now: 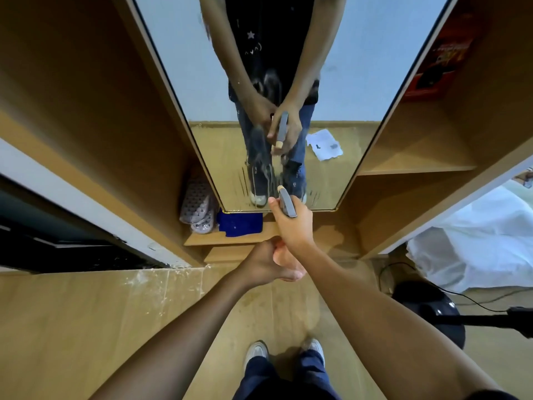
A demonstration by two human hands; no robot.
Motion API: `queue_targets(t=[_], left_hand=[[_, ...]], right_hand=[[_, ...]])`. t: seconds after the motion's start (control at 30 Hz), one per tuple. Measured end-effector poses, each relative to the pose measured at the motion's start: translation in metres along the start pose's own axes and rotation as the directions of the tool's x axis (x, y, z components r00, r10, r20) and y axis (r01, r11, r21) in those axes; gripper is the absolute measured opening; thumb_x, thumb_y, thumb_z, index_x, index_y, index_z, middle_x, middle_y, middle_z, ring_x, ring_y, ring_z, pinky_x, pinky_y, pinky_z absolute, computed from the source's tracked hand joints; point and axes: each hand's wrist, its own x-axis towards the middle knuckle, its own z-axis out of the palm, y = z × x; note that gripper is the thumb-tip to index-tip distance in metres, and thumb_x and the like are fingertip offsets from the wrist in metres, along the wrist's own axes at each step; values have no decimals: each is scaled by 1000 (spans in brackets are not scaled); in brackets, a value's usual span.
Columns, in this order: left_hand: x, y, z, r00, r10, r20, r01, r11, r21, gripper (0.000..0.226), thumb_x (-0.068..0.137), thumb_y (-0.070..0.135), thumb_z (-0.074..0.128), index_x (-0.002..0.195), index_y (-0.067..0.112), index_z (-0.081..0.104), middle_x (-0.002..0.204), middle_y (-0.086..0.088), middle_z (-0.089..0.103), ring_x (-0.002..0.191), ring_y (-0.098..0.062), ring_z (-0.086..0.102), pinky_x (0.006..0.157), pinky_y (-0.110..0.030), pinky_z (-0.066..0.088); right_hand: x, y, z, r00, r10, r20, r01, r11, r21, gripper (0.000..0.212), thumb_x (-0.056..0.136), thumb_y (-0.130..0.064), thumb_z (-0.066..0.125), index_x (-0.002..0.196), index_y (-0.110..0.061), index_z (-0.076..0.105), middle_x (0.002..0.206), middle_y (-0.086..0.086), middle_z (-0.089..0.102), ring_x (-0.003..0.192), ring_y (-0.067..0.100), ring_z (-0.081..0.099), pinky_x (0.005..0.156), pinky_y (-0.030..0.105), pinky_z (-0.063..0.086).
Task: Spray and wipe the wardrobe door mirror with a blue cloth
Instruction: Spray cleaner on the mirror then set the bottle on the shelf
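Gripping the grey spray bottle (287, 204), your right hand (294, 223) faces the streaked mirror (331, 90) (centre frame); left hand (269, 262) curled, contents hidden.

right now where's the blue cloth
The blue cloth lies on the wardrobe's low shelf just under the mirror's bottom edge, right of the slippers and left of the right hand.

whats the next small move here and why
Probably set the spray bottle down and pick up the blue cloth. The mirror already shows wet streaks running down its lower part, the right hand grips the bottle, and the cloth lies untouched below the mirror.
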Motion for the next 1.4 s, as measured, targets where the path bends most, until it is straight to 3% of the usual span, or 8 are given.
queue_targets(t=[0.17, 0.3, 0.53, 0.7, 0.9, 1.13, 1.3, 1.4], left_hand=[[-4, -9, -13, 1000, 15, 26, -15, 1000, 4, 50, 66, 15, 86, 98, 37, 54, 97, 17, 63, 91, 2, 60, 68, -12, 46], [-4, -20, -22, 999, 24, 33, -23, 1000, -7, 49, 66, 15, 86, 99, 34, 55, 96, 16, 64, 89, 2, 60, 67, -10, 45], [1, -46, -33, 998, 54, -29, -54, 999, -4, 60, 64, 21, 88, 116, 20, 56, 103, 12, 63, 99, -6, 58, 74, -16, 46], [-3, -66, -36, 992, 93, -87, -91, 996, 22, 53, 65, 14, 86, 105, 25, 54, 96, 16, 61, 89, 1, 57, 65, -6, 42], [1, -94, -21, 980, 140, -139, -134, 990, 48, 59, 66, 16, 86, 115, 21, 53, 103, 11, 62, 99, -8, 59, 76, -18, 47], [15, -128, -22, 965, 179, -189, -182, 983, 1, 63, 63, 13, 87, 115, 20, 53, 103, 10, 63, 102, -10, 60, 83, -20, 47], [24, -151, -28, 942, 235, -241, -225, 972, 68, 55, 62, 18, 87, 106, 28, 54, 101, 11, 65, 100, -9, 61, 82, -24, 50], [37, -166, -31, 928, 265, -261, -254, 964, 76, 57, 53, 33, 86, 101, 33, 55, 100, 10, 68, 99, -10, 64, 84, -30, 53]], right_hand=[[-2, 0, 21, 994, 11, -106, -18, 998, -60, 26, 96, -32, 60, 81, -10, 57, 65, -4, 55, 56, 8, 49, 49, 10, 40], [-2, 2, 33, 994, 20, -110, -29, 996, -82, 27, 96, -33, 60, 81, -11, 58, 68, 0, 58, 60, 11, 52, 58, 22, 46], [0, 12, 55, 997, -73, -32, 69, 993, -92, 22, 95, -36, 61, 80, -21, 54, 69, -3, 58, 61, 7, 50, 53, 16, 42], [-5, 26, 70, 989, -145, 2, 145, 989, -20, 20, 95, -30, 62, 89, -12, 57, 76, 3, 60, 64, 7, 51, 52, 10, 41], [-9, 49, 78, 973, -226, -47, 223, 973, -54, 27, 95, -31, 62, 85, -6, 57, 65, -4, 52, 53, 5, 44, 50, 10, 39], [1, 69, 101, 956, -279, -95, 268, 957, -107, 30, 95, -34, 61, 83, -6, 61, 65, 3, 58, 56, 13, 53, 59, 35, 53], [6, 85, 117, 930, -364, -48, 360, 930, -76, 24, 95, -31, 62, 89, -8, 61, 72, 4, 61, 60, 11, 54, 54, 19, 46], [13, 98, 123, 909, -415, -27, 412, 907, -87, 24, 92, -33, 64, 89, -9, 61, 77, 6, 65, 68, 16, 61, 57, 19, 46]])
